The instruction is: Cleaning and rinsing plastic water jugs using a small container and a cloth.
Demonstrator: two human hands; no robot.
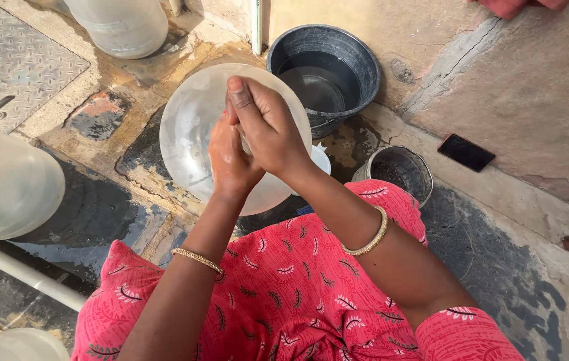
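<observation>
Nearest me, over the lap of my pink patterned dress [284, 294], my left hand [231, 157] lies flat against the large translucent round plastic jar [191, 127], fingers open, supporting it. My right hand [264, 124] presses on the jar from above; whether it clamps something small beneath the palm, I cannot tell. Just beyond stands a dark round metal basin [324, 73] holding water, with a small steel cup [401, 170] beside it and a black phone [466, 152] farther right.
</observation>
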